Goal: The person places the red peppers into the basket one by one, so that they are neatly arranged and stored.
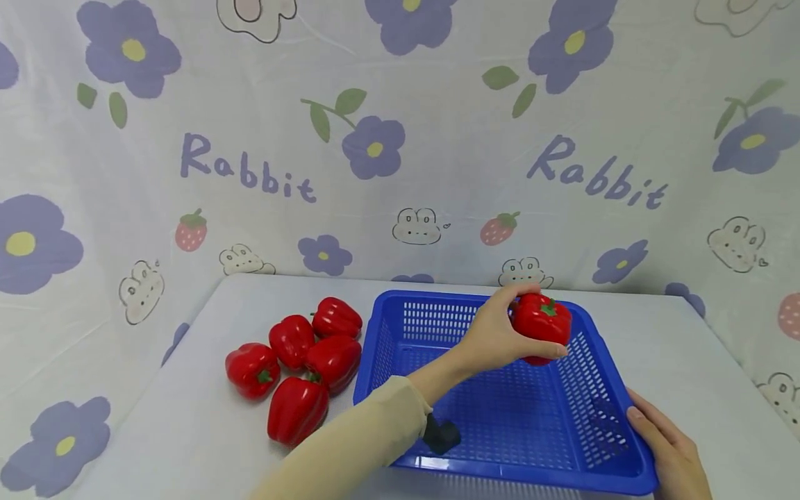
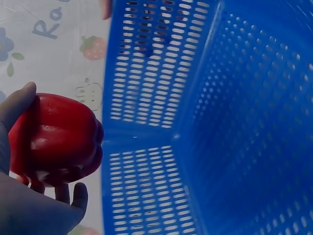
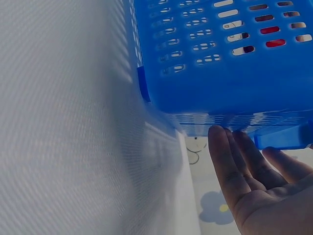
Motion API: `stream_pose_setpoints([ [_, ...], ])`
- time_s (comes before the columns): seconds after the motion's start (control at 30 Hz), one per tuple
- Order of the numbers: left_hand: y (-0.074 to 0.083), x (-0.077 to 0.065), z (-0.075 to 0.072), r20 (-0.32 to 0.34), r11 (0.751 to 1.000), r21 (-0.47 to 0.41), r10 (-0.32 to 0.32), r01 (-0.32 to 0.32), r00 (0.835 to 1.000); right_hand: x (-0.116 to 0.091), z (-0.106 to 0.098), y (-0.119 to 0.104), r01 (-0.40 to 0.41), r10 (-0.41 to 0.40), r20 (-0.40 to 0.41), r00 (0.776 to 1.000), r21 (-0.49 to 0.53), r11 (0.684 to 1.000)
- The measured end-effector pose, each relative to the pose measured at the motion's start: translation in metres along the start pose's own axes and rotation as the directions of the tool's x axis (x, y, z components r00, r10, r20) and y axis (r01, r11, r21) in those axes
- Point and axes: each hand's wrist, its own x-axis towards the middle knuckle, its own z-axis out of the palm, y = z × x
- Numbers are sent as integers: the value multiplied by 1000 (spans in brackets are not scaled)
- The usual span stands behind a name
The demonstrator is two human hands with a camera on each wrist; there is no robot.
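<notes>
My left hand grips a red bell pepper with a green stem, thumb on one side and fingers on the other. The pepper is above the right part of a blue perforated plastic basket. In the left wrist view the same bell pepper shows whole, with the fingers around its far side. At the basket's right front corner, my right hand touches the outer side. The right wrist view shows that hand with its fingers fairly straight against the basket wall.
Several red bell peppers lie grouped on the white table, left of the basket. A dark device sits at my left wrist. Behind the table hangs a patterned cloth with flowers and rabbits.
</notes>
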Motion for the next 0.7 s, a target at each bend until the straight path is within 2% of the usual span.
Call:
stream_pose_setpoints([
  [0.2, -20, 6, 15, -11, 998, 32, -61, 62, 998, -1, -1, 0, 2, -2, -1, 1000, -19, 1000],
  [0.33, -28, 10, 18, -29, 991, 107, -78, 81, 997, 1, -1, 1, -8, 7, -5, 1000, -49, 999],
  [0.57, -37, 16, 28, -32, 944, 322, -61, 68, 998, 1, -2, 2, 15, -15, 1, 1000, -35, 999],
  [0.7, -42, 19, 33, -56, 926, 367, -75, 90, 996, 0, -3, 2, 14, -14, 2, 1000, -29, 999],
])
